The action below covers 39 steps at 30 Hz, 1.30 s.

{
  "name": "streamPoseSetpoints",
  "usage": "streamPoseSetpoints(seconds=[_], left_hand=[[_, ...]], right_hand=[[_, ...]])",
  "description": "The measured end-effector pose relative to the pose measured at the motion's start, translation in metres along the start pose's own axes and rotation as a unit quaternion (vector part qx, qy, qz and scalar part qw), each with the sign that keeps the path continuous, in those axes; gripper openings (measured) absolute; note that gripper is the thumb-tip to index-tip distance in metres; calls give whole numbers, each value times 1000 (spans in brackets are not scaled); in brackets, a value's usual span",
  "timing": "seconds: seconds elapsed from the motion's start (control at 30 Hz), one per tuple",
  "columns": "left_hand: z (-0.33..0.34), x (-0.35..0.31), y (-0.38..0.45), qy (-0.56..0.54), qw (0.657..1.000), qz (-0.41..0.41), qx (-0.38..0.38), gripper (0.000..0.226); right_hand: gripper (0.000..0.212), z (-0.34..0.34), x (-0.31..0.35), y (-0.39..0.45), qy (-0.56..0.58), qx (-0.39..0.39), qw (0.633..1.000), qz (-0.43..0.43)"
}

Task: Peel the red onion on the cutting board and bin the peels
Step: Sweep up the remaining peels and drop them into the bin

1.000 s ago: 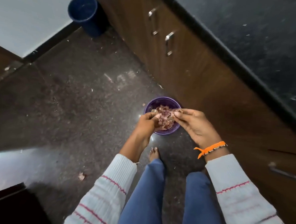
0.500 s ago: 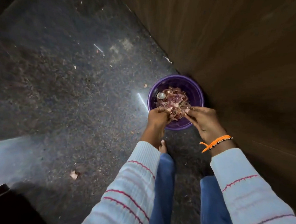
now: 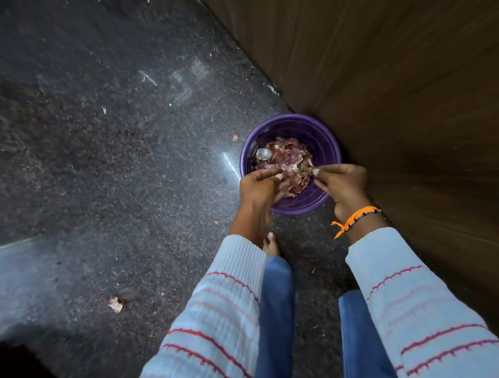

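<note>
Two hands hover over a purple bin [image 3: 326, 140] on the floor [image 3: 100, 152] beside a wooden cabinet [image 3: 407, 81]. Left hand [image 3: 260, 189] is loosely curled; right hand [image 3: 341, 185] pinches peels [image 3: 287, 159] above the heap inside.

One purple bin [image 3: 326, 140], two hands [image 3: 260, 188] [image 3: 342, 185].

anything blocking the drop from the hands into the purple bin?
Nothing visible. Both the left hand and right hand sit directly over the open purple bin, which has no lid on it. Below them is only the pile of onion peels already inside, well under the rim.
</note>
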<state>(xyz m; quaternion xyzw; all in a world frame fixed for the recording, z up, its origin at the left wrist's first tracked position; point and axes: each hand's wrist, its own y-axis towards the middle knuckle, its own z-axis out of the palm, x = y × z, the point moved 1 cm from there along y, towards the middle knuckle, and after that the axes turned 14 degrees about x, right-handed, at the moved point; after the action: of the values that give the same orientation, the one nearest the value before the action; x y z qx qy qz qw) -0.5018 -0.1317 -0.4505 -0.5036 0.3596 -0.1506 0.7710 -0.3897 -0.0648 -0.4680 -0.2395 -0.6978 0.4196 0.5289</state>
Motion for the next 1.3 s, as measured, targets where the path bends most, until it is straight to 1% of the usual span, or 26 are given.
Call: streamPoseSetpoints(seconds=[0.03,0.07,0.1,0.17,0.23,0.27,0.3,0.33,0.47,0.57,0.73,0.9,1.03,1.17,1.3], left_hand=[[1,-1,-3,17,1000,-2,-6,11],[1,-2,-6,40,999,0,-14,15],[3,-3,-10,59,998,6,-20,21],[7,-6,-20,80,996,24,-30,28],[15,-11,-32,96,994,41,-20,16],[20,-14,-41,101,993,52,-14,19],[25,-17,-49,94,994,60,-10,27],[32,-20,-59,78,995,66,-6,30],[67,-36,-111,48,993,109,23,19],[96,-47,-157,19,989,137,57,18],[147,-60,-244,45,973,184,131,17],[210,-58,-327,116,942,214,232,19],[261,-46,-374,148,917,233,289,20],[310,-23,-412,175,890,229,354,21],[358,5,-433,206,870,227,385,22]], right_hand=[[9,0,2,-3,-9,-2,1000,-5],[16,-1,3,-5,-19,-3,1000,-11],[19,-1,5,-8,-29,-3,999,-14],[17,-2,10,-16,-63,21,998,-14],[23,-3,18,-29,-82,56,995,-19],[28,-4,24,-40,-75,70,994,-25],[29,-6,32,-52,-56,80,995,-34],[28,-10,40,-65,-27,87,995,-44],[21,-30,78,-129,82,120,984,-103],[21,-50,104,-179,152,132,967,-154],[23,-98,134,-274,194,139,943,-233],[23,-162,148,-361,238,104,921,-291],[25,-210,152,-407,252,72,909,-325],[26,-263,150,-439,266,31,896,-353],[27,-318,146,-458,271,-4,885,-379]])
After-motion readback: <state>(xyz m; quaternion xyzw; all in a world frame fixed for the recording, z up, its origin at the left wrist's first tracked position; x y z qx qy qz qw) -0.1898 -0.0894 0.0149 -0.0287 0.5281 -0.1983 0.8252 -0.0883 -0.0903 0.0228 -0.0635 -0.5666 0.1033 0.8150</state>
